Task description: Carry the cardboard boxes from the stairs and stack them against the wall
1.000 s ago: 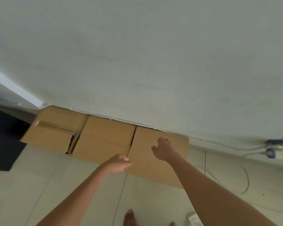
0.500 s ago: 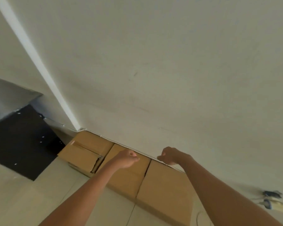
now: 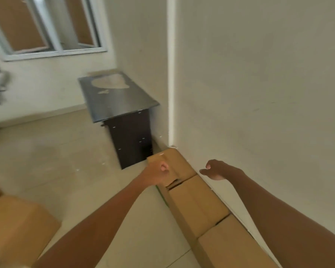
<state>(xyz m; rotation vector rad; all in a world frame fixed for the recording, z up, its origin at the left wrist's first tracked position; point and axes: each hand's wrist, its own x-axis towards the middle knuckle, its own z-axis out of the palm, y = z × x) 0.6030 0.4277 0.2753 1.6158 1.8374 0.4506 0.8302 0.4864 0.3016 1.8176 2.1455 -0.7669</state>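
Three cardboard boxes [image 3: 197, 204] lie in a row on the floor [image 3: 66, 161] against the wall [image 3: 259, 93]; a fourth box [image 3: 14, 227] stands apart. The left hand [image 3: 159, 172] has its fingers curled and the right hand [image 3: 219, 170] has them relaxed; both hold nothing. The boxes seem stiff and probably light, so a grip under opposite bottom edges is best.

Row of cardboard boxes [image 3: 198, 202] flush against wall [image 3: 259, 93]: no gap behind row, wall blocks that side. Above row: open air, free reach to box tops. Far end of row: black desk [image 3: 122, 97] just beside last box, closes that end; contact unclear. Room side of row: bare floor [image 3: 70, 151], wide passage. Across floor from row: separate cardboard box [image 3: 17, 229], well apart.
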